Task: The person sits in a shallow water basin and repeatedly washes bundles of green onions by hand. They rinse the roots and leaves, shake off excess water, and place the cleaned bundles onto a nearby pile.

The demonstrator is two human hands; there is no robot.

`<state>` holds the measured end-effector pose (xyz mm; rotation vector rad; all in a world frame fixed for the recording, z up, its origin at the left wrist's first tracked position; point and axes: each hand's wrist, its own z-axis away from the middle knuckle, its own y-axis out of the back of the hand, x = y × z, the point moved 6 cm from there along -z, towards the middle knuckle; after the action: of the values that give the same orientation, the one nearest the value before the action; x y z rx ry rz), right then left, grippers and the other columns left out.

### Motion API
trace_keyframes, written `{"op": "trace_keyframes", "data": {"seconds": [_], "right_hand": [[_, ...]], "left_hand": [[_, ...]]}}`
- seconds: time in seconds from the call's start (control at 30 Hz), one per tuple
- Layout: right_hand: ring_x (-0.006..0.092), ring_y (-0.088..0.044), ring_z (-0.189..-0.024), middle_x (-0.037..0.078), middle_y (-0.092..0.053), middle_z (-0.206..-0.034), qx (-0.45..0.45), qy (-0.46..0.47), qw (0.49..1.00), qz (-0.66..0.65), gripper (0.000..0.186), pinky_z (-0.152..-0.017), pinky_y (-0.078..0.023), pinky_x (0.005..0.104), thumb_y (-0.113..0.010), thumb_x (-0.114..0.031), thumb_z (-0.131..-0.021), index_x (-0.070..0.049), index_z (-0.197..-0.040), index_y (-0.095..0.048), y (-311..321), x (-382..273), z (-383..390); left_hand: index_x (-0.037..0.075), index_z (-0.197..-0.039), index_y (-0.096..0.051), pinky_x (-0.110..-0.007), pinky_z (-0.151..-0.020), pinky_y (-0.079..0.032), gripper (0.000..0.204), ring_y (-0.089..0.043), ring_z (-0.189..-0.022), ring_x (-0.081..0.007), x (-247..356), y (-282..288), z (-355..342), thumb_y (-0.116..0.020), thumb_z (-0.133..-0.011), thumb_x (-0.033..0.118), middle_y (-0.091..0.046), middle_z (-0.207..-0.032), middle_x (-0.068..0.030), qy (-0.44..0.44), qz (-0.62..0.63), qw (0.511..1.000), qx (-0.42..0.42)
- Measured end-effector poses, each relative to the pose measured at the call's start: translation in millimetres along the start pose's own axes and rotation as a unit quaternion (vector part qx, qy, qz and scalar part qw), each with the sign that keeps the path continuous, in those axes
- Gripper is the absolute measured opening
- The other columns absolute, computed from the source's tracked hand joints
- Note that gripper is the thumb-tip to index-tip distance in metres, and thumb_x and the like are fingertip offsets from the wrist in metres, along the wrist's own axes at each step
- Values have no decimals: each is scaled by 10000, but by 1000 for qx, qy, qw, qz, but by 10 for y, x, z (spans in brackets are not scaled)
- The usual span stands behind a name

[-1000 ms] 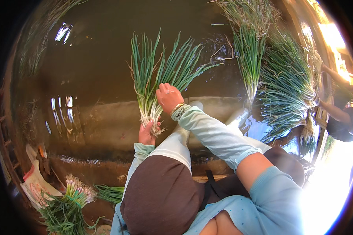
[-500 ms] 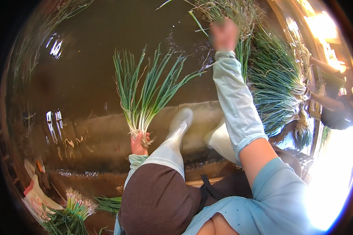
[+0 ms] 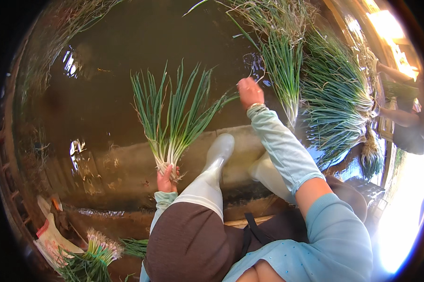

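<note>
My left hand (image 3: 167,178) grips a bunch of spring onions (image 3: 176,120) at its white root end. The green leaves fan away from me over brown water. Right of the leaf tips, my right hand (image 3: 251,93) hangs above the water with its fingers closed. A long bent leaf of the bunch reaches to it, and a thin pale strand shows beside it. What the fingers hold, if anything, is too small to make out. Farther right, another bundle of spring onions (image 3: 287,70) lies with its white ends toward me.
A large heap of spring onions (image 3: 338,98) lies at the right, with withered leaves (image 3: 273,16) at the far side. Another person's arm (image 3: 397,116) reaches in there. My white boots (image 3: 220,152) stand by a submerged ledge. At lower left are a tied bundle (image 3: 97,254) and a sack (image 3: 54,239).
My right hand has come back from the withered leaves, nearer and to the left, beside the bunch's leaf tips. My left hand keeps the bunch in nearly the same place.
</note>
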<state>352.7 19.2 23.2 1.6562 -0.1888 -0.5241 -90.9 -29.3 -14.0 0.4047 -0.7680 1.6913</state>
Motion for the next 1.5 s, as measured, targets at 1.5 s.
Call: {"op": "trace_keyframes", "data": {"seconds": [1.5], "right_hand": [[285, -574, -917, 82, -521, -1007, -12, 60, 982, -176, 301, -740, -504, 393, -693, -198, -773, -118, -1032, -562, 325, -1695, 418]], "left_hand": [[-2, -1026, -601, -298, -680, -508, 239, -626, -776, -171, -143, -523, -132, -647, -870, 174, -644, -899, -76, 75, 23, 992, -94]]}}
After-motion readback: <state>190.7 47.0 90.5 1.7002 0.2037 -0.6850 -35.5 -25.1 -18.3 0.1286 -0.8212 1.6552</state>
